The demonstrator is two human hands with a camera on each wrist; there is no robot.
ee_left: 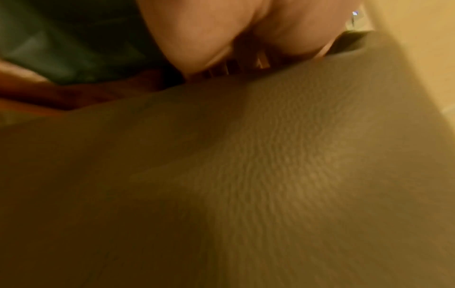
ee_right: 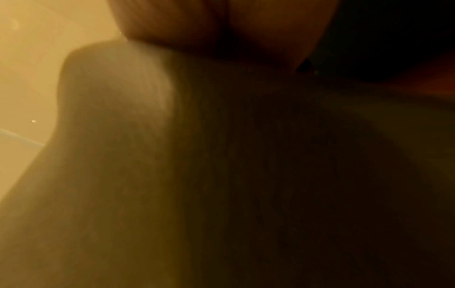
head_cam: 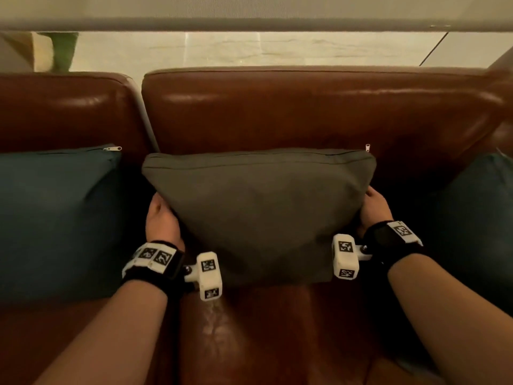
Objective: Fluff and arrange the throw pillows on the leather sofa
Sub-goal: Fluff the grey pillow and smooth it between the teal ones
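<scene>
A grey-olive throw pillow stands upright against the backrest of the brown leather sofa, its zip edge on top. My left hand holds its lower left side and my right hand its lower right side. The pillow is pinched narrower between them. The fingers of both hands go behind the pillow's edges and are hidden. In the left wrist view the pillow fills the frame under my left hand. The right wrist view is dark, with the pillow below my right hand.
A blue pillow leans on the neighbouring seat at the left. A dark teal pillow stands at the right edge. Bare leather seat lies in front of the grey pillow. A pale wall rises behind the sofa.
</scene>
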